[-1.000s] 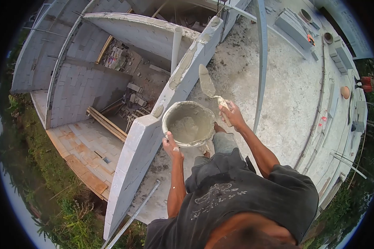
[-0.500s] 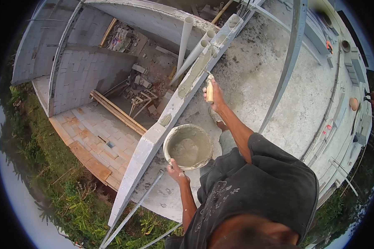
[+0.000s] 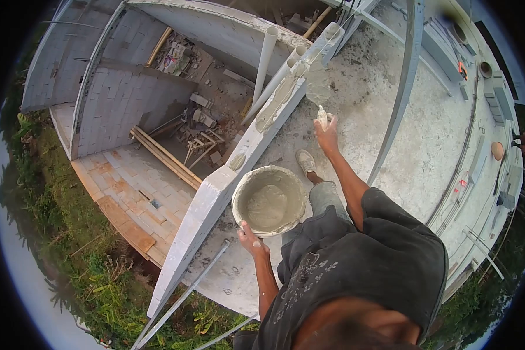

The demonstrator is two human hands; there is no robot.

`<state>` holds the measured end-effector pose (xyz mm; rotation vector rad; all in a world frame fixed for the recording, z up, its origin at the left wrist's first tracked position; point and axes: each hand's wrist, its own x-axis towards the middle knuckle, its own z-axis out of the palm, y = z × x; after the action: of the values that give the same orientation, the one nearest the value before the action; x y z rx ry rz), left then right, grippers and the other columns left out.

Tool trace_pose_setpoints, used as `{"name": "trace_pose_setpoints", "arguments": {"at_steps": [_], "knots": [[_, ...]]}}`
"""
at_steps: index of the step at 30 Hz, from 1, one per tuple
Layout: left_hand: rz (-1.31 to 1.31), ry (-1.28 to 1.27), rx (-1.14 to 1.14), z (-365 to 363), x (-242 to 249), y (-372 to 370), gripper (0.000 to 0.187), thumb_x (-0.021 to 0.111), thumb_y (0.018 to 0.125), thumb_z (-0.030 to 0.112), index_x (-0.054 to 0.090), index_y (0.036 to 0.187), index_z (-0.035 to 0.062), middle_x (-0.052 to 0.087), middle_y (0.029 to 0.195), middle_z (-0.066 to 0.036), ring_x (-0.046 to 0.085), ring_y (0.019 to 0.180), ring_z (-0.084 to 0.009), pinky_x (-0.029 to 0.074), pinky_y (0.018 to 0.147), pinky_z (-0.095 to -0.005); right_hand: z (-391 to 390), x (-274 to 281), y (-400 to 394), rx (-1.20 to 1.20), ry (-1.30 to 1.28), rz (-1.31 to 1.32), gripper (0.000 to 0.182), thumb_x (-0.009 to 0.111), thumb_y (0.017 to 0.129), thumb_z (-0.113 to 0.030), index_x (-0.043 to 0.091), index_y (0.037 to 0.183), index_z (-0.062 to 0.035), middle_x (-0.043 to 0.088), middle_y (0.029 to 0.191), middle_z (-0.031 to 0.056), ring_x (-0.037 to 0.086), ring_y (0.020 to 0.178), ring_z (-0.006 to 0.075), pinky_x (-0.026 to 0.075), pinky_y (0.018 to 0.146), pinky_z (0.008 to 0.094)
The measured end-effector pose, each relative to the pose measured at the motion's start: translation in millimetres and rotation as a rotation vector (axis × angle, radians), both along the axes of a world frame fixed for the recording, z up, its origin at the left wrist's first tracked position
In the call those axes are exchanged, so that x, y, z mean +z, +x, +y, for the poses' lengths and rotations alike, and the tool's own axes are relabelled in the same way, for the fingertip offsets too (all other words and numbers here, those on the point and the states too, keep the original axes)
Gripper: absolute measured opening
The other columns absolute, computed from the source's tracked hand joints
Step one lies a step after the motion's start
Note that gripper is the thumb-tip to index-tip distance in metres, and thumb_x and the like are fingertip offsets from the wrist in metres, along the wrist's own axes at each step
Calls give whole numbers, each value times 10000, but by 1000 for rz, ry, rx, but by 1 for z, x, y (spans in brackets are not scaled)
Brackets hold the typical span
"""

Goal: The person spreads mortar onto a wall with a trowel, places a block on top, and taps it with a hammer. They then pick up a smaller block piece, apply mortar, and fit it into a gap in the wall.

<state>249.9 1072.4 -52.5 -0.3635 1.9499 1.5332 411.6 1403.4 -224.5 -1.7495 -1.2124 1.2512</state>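
My left hand (image 3: 252,241) grips the near rim of a round bucket (image 3: 235,205). Grey wet mortar (image 3: 270,205) lies inside it, scooped into a hollow. My right hand (image 3: 327,135) is closed around the handle of a trowel (image 3: 318,87), whose broad, mortar-smeared blade points away from me. In this view the blade overlaps the edge of the block wall (image 3: 211,188), near its far end. Fresh mortar (image 3: 281,100) coats part of the wall's top, and a smaller dab (image 3: 237,161) sits nearer to me.
White pipes (image 3: 266,58) rise beside the wall. Beyond it lies a lower room with rubble (image 3: 203,116) and bamboo poles (image 3: 166,157). A metal beam (image 3: 401,96) crosses on the right above the concrete floor (image 3: 414,157). Stacked blocks (image 3: 440,52) stand at the far right.
My right hand has moved right, away from the wall, and the trowel has turned so its blade shows flat. The bucket has shifted slightly, still in my left hand.
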Motion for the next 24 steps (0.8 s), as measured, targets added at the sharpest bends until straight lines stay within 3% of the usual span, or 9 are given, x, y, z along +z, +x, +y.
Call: {"name": "trace_pose_setpoints", "arguments": {"at_steps": [3,6,9,12,15,18,24], "knots": [[68,3,53,-5,7,0,362,639,1013,383,502,1019,48,587,973,-49,598,864,-140,513,757,-313,11,-39,20,24,3,-144,581,721,918,-293,414,1343,-43,617,1187,235,645,1055,392,503,892,472],[64,-42,113,-14,11,3,353,642,1013,373,499,1006,51,590,958,-49,605,847,-138,518,738,-310,14,-60,22,24,-5,-234,593,717,923,-287,402,1364,-47,601,1256,246,612,1149,429,469,970,491],[76,-80,137,-33,14,3,350,645,1013,365,506,1016,44,603,956,-53,620,845,-145,527,741,-305,-6,-72,20,108,193,-196,554,704,955,-269,414,1364,-34,633,1204,227,649,1072,375,495,939,457],[77,-108,186,-51,7,6,351,647,1011,360,514,1026,36,624,977,-70,638,856,-159,542,752,-309,-31,-50,36,227,167,-231,538,696,962,-285,434,1351,-23,639,1203,232,651,1083,374,496,938,460],[49,-92,252,-54,10,11,354,644,1011,360,520,1036,29,650,1023,-101,669,908,-185,575,781,-338,-39,-14,41,323,89,-223,532,687,968,-311,448,1342,-17,648,1176,242,651,1082,386,494,939,465],[27,-92,304,-55,11,16,356,639,1013,360,513,1059,30,652,1055,-114,681,937,-203,587,798,-355,-30,14,32,583,94,-249,533,675,971,-343,451,1339,-29,655,1157,252,651,1078,418,498,925,480],[-22,-62,339,-60,9,26,420,638,1007,399,508,1159,29,635,1164,-124,671,1009,-230,586,831,-383,-62,1,-3,848,19,-220,490,642,980,-379,463,1300,-54,666,1132,282,637,1059,494,504,883,522]]}}
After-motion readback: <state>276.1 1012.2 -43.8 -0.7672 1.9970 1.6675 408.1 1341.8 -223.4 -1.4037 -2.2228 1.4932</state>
